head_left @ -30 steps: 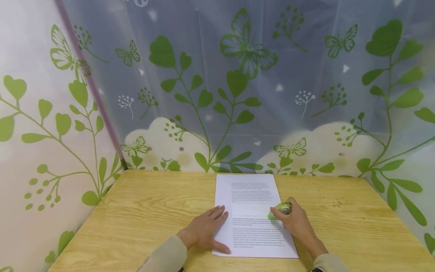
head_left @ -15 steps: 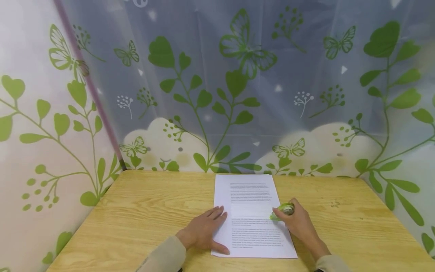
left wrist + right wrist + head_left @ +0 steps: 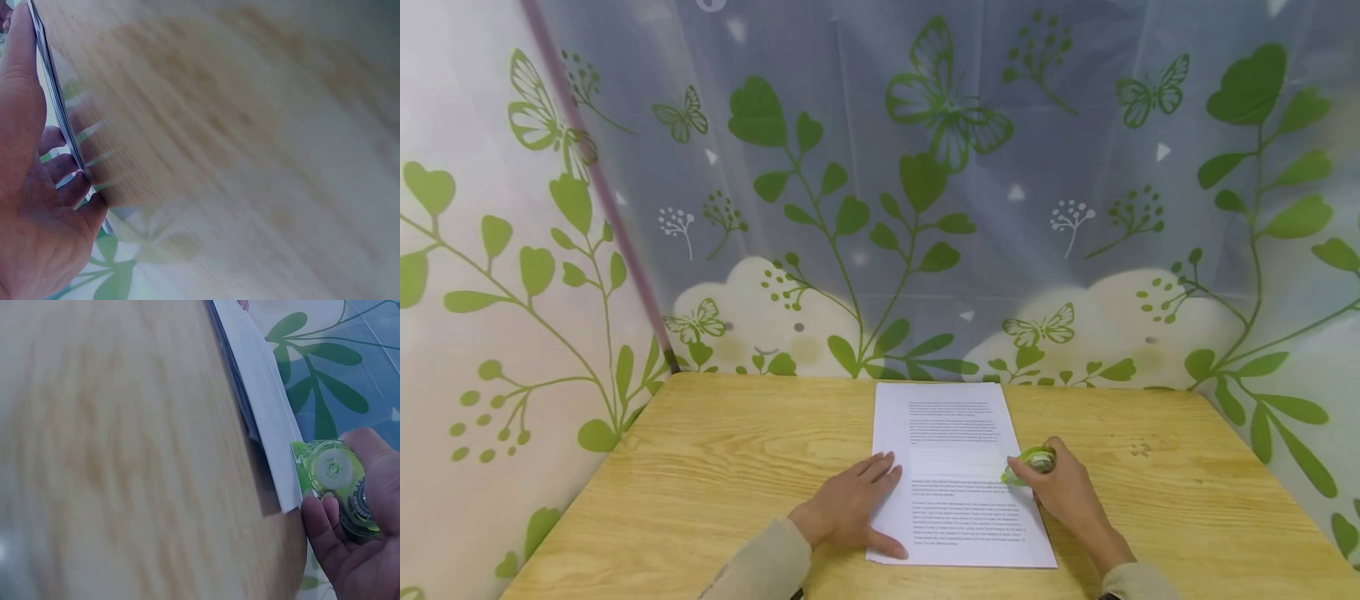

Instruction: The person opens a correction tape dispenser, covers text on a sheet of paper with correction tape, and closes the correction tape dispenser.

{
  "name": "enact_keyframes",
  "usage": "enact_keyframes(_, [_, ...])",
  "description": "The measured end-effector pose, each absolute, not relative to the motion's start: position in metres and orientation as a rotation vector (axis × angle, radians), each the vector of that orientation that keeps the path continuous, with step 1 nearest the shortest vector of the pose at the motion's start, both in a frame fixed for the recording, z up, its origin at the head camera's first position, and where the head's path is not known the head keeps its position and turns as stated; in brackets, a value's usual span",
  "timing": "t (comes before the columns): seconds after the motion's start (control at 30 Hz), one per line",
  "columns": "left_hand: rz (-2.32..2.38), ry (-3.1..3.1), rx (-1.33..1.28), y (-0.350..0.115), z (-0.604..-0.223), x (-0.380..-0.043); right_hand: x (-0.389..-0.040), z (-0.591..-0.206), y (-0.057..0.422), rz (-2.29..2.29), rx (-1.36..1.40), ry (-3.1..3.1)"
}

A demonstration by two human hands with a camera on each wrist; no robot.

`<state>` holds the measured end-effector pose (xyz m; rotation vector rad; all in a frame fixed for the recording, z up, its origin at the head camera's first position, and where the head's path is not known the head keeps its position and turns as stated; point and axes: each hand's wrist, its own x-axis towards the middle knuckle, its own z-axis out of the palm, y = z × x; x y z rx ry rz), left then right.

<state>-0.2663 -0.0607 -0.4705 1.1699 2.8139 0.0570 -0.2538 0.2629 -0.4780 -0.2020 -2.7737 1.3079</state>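
A stack of printed white sheets (image 3: pixel 955 521) lies on the wooden table. My left hand (image 3: pixel 853 507) rests on its left edge, fingers spread and thumb near the lower corner. In the left wrist view the layered edge of the sheets (image 3: pixel 57 94) runs beside that hand. My right hand (image 3: pixel 1071 496) pinches a clear green correction tape (image 3: pixel 334 467) between thumb and fingers. Its tip is at the page's right side, at the end of a blank white band (image 3: pixel 955 462) between two blocks of text. Seen from the right wrist, the tape's tip meets the paper's edge.
The wooden table (image 3: pixel 737 467) extends to both sides of the paper. A small dark mark (image 3: pixel 1141 450) shows on its right part. Behind and at the left hangs a curtain (image 3: pixel 820 208) printed with leaves and butterflies.
My right hand has slid slightly to the right with the correction tape, toward the page's right edge. The left hand has stayed in place on the paper.
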Motion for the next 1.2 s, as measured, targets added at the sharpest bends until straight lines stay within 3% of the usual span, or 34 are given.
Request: enact_keyframes(1.2, [0.082, 2.824, 1.159, -0.0612, -0.4699, -0.2652, -0.2497, -0.4753, 0.2698, 1.415, -0.255, -2.739])
